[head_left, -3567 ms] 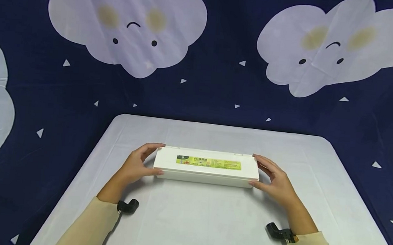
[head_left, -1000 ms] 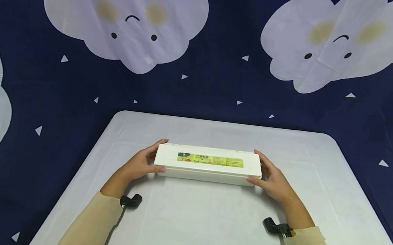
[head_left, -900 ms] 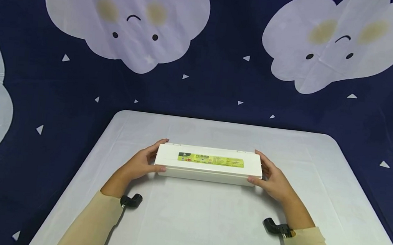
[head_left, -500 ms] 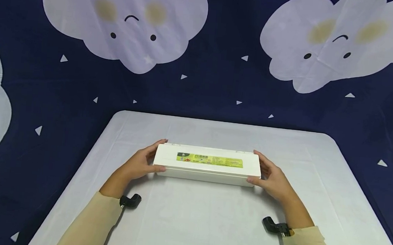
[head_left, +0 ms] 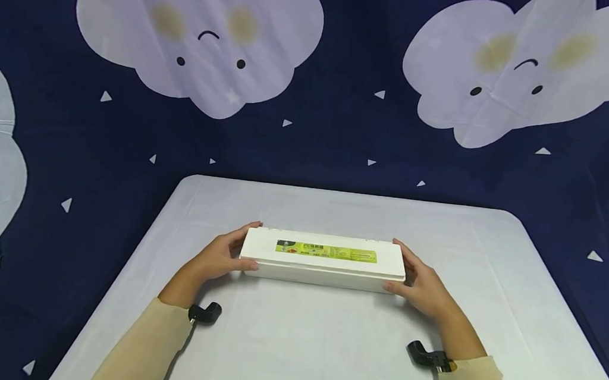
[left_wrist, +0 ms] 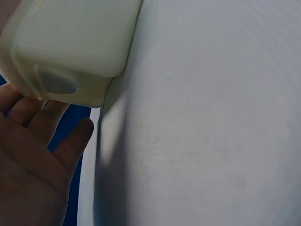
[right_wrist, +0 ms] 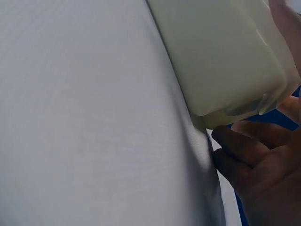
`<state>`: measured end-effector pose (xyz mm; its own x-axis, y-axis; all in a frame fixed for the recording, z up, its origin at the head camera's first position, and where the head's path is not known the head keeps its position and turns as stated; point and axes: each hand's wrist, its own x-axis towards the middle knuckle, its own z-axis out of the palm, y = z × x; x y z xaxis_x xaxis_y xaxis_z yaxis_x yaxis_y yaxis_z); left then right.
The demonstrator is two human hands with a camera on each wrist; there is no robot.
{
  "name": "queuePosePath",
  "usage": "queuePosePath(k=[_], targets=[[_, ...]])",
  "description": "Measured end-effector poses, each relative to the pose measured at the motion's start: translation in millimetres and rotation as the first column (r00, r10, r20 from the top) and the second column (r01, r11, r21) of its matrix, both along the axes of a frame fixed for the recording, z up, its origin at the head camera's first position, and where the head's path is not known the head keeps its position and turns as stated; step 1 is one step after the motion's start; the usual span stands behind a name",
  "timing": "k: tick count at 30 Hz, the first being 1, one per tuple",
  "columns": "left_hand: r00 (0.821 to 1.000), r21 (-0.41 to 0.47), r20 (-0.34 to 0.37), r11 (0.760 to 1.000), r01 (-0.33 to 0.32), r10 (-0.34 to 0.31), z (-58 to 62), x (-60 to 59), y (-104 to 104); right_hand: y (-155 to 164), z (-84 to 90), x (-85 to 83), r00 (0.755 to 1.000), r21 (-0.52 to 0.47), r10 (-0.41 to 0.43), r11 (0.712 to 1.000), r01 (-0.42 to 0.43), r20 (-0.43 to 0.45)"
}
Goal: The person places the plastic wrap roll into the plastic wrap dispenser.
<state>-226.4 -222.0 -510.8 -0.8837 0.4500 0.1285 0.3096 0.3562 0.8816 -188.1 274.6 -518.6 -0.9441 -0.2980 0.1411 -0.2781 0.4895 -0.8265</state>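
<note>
Fingers of left hand (head_left: 217, 259) curl round the left end of the box (head_left: 323, 260): thumb on the near front edge, other fingers behind the far corner. Left wrist view shows the fingers (left_wrist: 35, 115) loosely spread under the box (left_wrist: 70, 42) end, touching its end wall. Right hand (head_left: 422, 281) mirrors this at the right end: thumb on the near lower edge, fingers wrapped along the end face and far corner. Right wrist view has the fingers (right_wrist: 247, 150) bent just under the box (right_wrist: 225, 56) corner, close to or touching it; exact contact hard to tell there. Both hands hold the box, grip medium-wide, spanning its depth.

Box is long, white, lid closed, with a yellow-green label (head_left: 326, 251) along the top. It lies crosswise near the middle of the table (head_left: 324, 346), long side toward the person; whether it rests on the cloth or is slightly lifted cannot be told.

Beige sleeves (head_left: 147, 350) cover both forearms, a black clip (head_left: 205, 313) at each wrist. Behind the table hangs a dark blue backdrop (head_left: 340, 151) with white clouds (head_left: 198, 38) and small triangles.
</note>
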Motion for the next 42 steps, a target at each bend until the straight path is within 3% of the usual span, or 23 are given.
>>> queuePosePath(k=[11,18,30,42], targets=[[0.999,0.043,0.052,0.999,0.0,-0.002,0.0,2.7,6,6,-4.8,-5.2,1.0,-0.001,0.015,1.0,-0.015,0.028],[0.996,0.077,0.087,0.997,-0.003,-0.003,-3.4,3.4,7,8,-7.2,-4.3,0.998,-0.054,0.062,0.997,-0.063,-0.007],[1.0,0.085,0.026,0.996,-0.012,0.01,-1.7,1.3,9,11,-9.8,-5.7,0.996,-0.119,0.077,0.99,-0.082,-0.045],[0.999,0.002,-0.022,1.0,0.031,-0.031,11.1,-5.2,4,14,-1.0,-10.0,0.999,-0.101,0.042,0.994,-0.044,-0.019]])
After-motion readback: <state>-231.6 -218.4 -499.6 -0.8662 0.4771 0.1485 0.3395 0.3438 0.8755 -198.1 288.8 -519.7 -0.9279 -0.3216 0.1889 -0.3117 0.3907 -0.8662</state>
